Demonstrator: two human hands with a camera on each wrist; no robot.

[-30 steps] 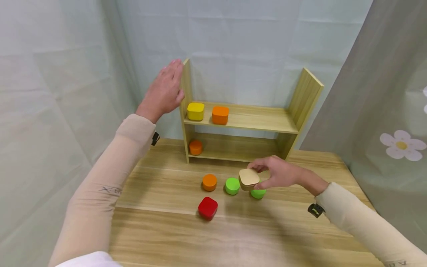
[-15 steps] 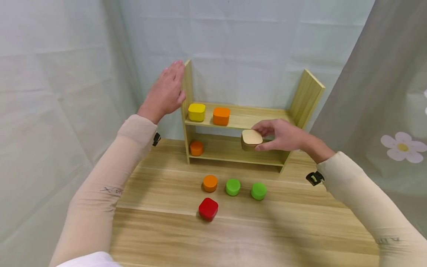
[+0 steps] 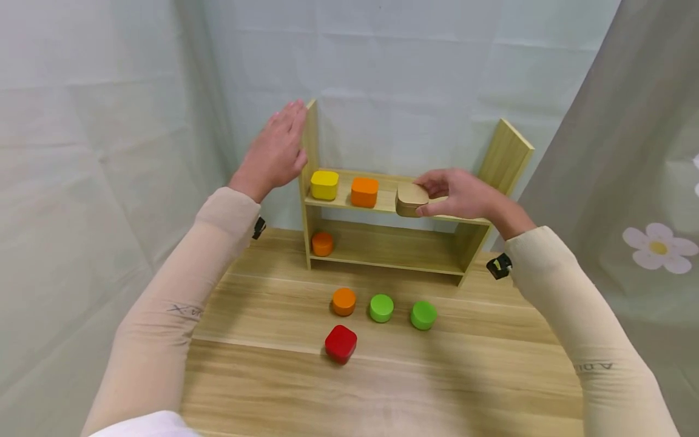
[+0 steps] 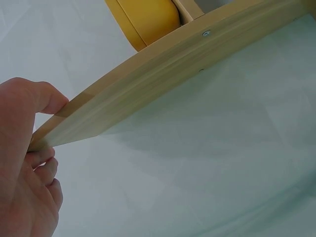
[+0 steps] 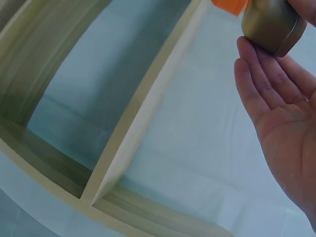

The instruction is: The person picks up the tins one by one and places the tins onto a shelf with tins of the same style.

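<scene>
Pinching the tan square box (image 3: 411, 199) in your right hand (image 3: 461, 194), you hold it at the upper shelf (image 3: 437, 217) front edge — just right of the orange box (image 3: 364, 191) — while your left hand (image 3: 275, 152) lies flat-fingered against the shelf's left side panel (image 3: 311, 145).

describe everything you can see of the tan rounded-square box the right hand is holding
The tan rounded-square box looks like pale wood or matte plastic, with a flat lid-like top, soft corners and a faint seam near its upper edge. It sits level at the upper board of the light wooden shelf, right of the orange rounded-square box. The right hand grips its sides with fingers and thumb; whether it rests on the board is unclear.
</scene>
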